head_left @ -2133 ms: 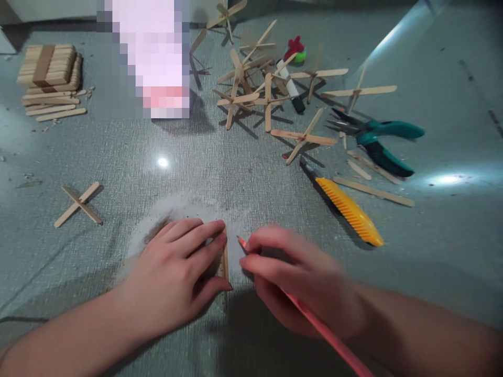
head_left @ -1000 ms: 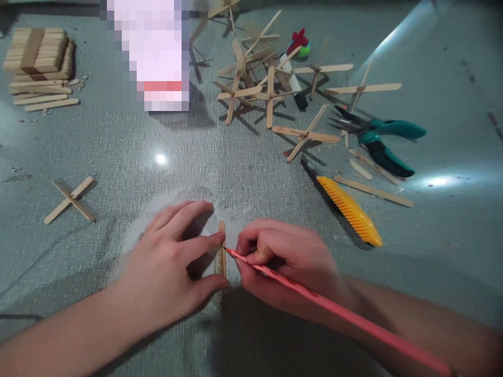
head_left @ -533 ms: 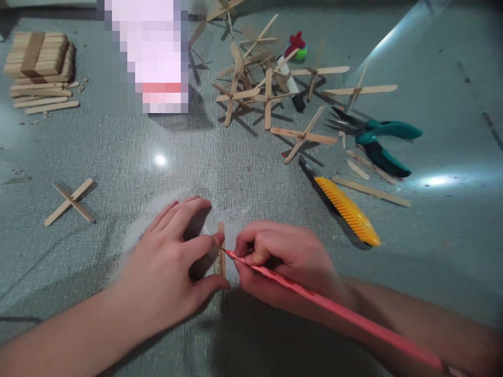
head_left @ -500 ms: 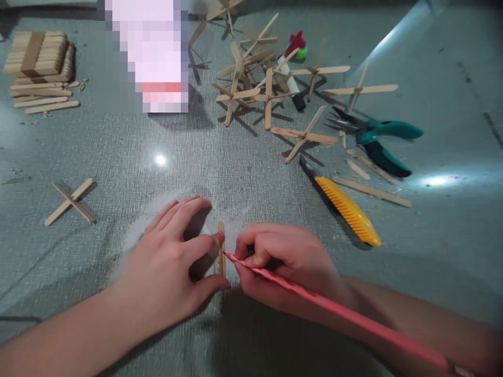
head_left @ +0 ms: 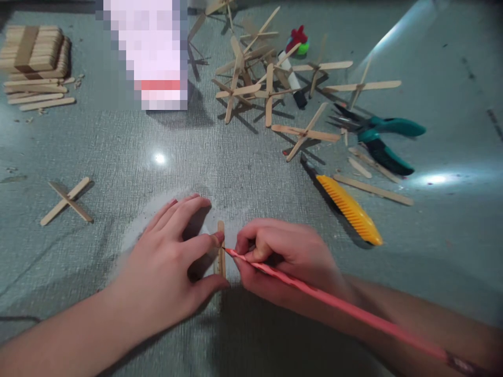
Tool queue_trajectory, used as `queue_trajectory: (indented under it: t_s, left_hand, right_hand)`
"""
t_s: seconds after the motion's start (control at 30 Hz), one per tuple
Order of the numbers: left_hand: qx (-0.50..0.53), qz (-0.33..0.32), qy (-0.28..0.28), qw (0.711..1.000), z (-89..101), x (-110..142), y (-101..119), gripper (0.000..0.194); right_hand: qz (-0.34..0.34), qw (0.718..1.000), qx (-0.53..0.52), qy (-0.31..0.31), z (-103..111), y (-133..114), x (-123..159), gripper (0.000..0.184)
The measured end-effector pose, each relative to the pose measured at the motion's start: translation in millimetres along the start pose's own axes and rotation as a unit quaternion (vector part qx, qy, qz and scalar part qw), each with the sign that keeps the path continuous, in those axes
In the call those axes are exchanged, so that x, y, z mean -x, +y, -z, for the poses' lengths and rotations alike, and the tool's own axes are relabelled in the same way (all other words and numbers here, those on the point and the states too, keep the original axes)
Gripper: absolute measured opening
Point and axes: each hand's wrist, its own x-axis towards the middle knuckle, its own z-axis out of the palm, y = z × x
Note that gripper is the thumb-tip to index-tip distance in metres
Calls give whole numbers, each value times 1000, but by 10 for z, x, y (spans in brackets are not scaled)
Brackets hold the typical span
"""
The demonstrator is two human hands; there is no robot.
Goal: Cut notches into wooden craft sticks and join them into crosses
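Observation:
A craft stick (head_left: 221, 226) lies upright in view on the table, with what looks like a marked edge along it. My left hand (head_left: 173, 256) holds it down, index fingertip on its upper part and thumb on its lower part, the other fingers spread over the table. A pale piece under that palm is mostly hidden. Between the closed fingers of my right hand (head_left: 286, 256) is a red pencil (head_left: 349, 309). Its dark point touches or nearly touches the stick's right edge, just below my left index finger.
Crossed sticks (head_left: 66, 201) lie at left, below a banded stick bundle (head_left: 33, 50). A pile of joined sticks (head_left: 243, 78) is at the back, beside a white glue-like tube (head_left: 291, 78). Teal pliers (head_left: 387, 136), a yellow utility knife (head_left: 349, 209) and a loose stick (head_left: 373, 189) lie right.
The pencil point has moved slightly up along the stick's edge. My left hand stays in place on the stick, while the view has shifted a little.

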Motion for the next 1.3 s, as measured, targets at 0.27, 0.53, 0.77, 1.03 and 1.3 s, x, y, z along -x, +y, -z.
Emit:
queue_trajectory:
  t_s: [0.27,0.53,0.77,1.03,1.3]
  left_hand:
    - [3,-1,1,1000,16,-20,2,33]
    - [0,0,3,1000,12,6,-5,36]
    - [0,-1,6,1000,2,2,-7,39]
    - [-1,-1,1,1000,7,4,-2,38]
    - [2,-2,3,1000,10,-7,-2,35]
  right_hand:
    - [7,999,-24,-24,22,4,11,31]
    - [2,1000,-11,-7,6,16,1,31]
    - [-3,1000,-3,-3,10,-6,-2,31]
    - [-6,1000,-5,-7,12,-1,-2,31]
    - [4,1000,-18,-23,23,21,13,30]
